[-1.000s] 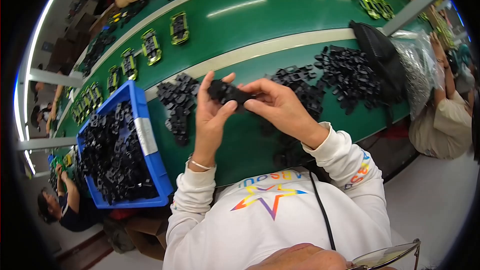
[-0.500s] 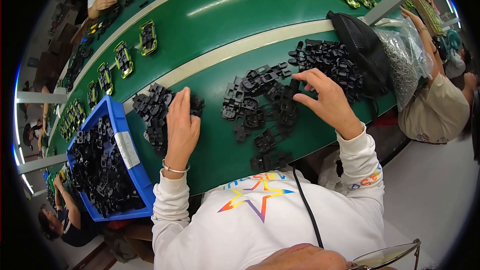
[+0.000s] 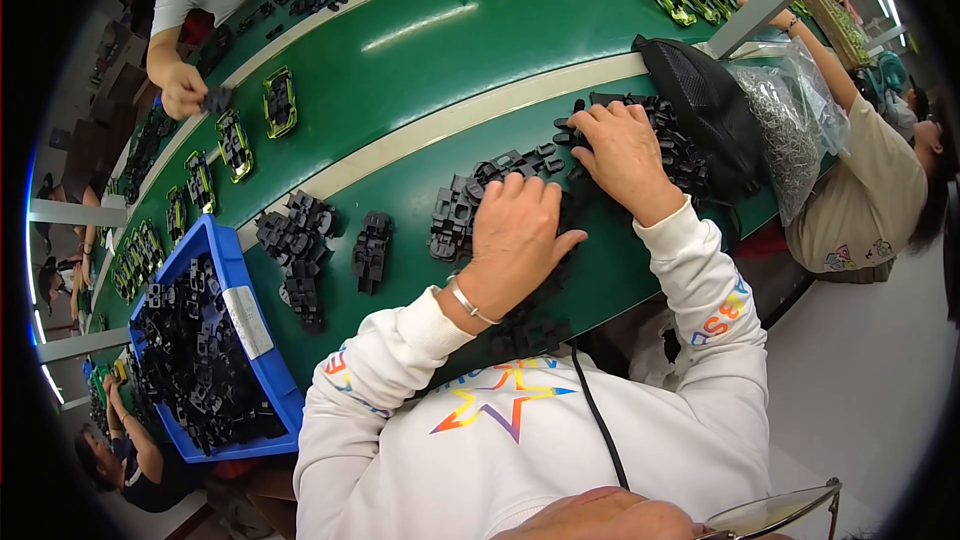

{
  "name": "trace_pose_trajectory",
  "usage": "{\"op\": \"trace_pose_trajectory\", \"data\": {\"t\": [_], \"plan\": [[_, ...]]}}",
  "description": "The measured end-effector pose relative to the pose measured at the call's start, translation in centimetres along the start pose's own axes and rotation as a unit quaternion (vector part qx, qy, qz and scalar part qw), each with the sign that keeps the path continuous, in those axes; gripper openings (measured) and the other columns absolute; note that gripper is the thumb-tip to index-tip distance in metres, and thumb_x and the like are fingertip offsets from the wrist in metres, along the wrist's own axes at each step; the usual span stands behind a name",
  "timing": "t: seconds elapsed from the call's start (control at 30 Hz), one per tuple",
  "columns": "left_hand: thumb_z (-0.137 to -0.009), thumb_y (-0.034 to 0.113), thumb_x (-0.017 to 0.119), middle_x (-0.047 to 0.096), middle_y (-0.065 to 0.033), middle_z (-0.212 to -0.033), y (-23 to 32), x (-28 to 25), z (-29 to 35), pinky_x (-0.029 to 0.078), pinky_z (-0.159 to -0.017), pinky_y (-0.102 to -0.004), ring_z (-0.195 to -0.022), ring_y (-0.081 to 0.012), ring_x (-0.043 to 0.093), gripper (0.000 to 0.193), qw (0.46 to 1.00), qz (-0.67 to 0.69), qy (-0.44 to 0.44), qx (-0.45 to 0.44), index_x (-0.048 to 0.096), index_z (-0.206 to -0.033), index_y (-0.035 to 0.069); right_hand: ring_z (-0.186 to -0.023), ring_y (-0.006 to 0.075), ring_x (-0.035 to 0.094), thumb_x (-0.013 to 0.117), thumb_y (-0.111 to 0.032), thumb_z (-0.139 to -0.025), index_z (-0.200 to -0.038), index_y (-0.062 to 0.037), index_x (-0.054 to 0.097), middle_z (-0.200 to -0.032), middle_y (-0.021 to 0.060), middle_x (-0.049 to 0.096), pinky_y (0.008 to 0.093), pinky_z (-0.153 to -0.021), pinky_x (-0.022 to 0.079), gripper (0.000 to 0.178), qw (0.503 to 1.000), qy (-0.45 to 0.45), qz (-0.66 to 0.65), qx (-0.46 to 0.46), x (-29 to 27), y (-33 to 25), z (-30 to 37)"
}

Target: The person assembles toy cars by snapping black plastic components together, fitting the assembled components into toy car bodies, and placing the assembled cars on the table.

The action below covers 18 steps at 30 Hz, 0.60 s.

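My left hand (image 3: 515,235) is over the middle pile of black moulded plastic parts (image 3: 455,215). Its fingers bend down onto the parts and its thumb stands out to the right. My right hand (image 3: 625,160) rests on the right-hand heap of small black plastic pieces (image 3: 690,165). Its fingers are apart and curled down, with the tips partly lost against the dark pieces; nothing held shows in either hand. One black part (image 3: 372,252) lies alone left of my left hand, beside another black stack (image 3: 295,235).
At left stands a blue bin (image 3: 285,370) full of black parts. Green-and-black assemblies (image 3: 281,100) line the green belt (image 3: 420,70) beyond a pale rail. A black bag (image 3: 700,110) and a clear bag of screws (image 3: 785,130) lie at right. Co-workers sit around.
My left hand has moved right, from beside the left stack to the middle pile, uncovering the lone part. My right hand has shifted onto the small pieces. A co-worker's hand now reaches over the belt.
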<state>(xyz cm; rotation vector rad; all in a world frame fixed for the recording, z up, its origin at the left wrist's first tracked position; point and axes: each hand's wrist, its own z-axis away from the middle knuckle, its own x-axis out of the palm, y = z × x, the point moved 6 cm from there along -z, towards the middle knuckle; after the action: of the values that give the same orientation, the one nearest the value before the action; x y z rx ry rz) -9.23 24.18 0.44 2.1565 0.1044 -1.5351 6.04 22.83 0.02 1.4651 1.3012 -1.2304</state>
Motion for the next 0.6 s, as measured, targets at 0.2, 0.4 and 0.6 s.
{"op": "trace_pose_trajectory", "data": {"t": [0.2,0.4,0.6], "plan": [[-0.076,0.02,0.079,0.06,-0.0078,-0.083,0.1,0.8,1.2,0.041,-0.072,-0.0371,-0.081,-0.0252,0.055,0.026,0.989,0.136,0.06,-0.003,0.066,-0.095,0.008,-0.094,0.0302,0.058,0.072,-0.006,-0.079,-0.114,-0.0088,0.063,-0.101,0.009,0.06,0.0403,-0.086,0.043,0.036,0.994,-0.001,-0.109,0.033,0.3,1.0,0.5],[-0.093,0.012,0.063,0.068,-0.0068,-0.097,-5.1,0.6,2.3,0.051,-0.087,-0.0294,-0.087,-0.0132,0.065,0.015,0.71,0.665,0.11,-0.206,0.061,-0.104,0.002,-0.094,0.0342,0.06,0.069,0.001,-0.078,-0.113,-0.0071,0.067,-0.106,0.0118,0.057,0.0438,-0.084,0.048,0.036,0.988,0.009,-0.154,0.025,0.5,1.0,1.2],[-0.097,0.014,0.05,0.067,-0.0148,-0.105,-7.4,-0.7,4.5,0.055,-0.09,-0.037,-0.089,-0.0236,0.069,0.022,0.482,0.819,0.113,-0.29,0.052,-0.116,0.003,-0.084,0.0338,0.062,0.068,0.003,-0.079,-0.093,-0.0008,0.058,-0.098,0.0141,0.058,0.0383,-0.073,0.051,0.017,0.962,0.085,-0.256,0.036,-2.5,1.1,1.0]]}}
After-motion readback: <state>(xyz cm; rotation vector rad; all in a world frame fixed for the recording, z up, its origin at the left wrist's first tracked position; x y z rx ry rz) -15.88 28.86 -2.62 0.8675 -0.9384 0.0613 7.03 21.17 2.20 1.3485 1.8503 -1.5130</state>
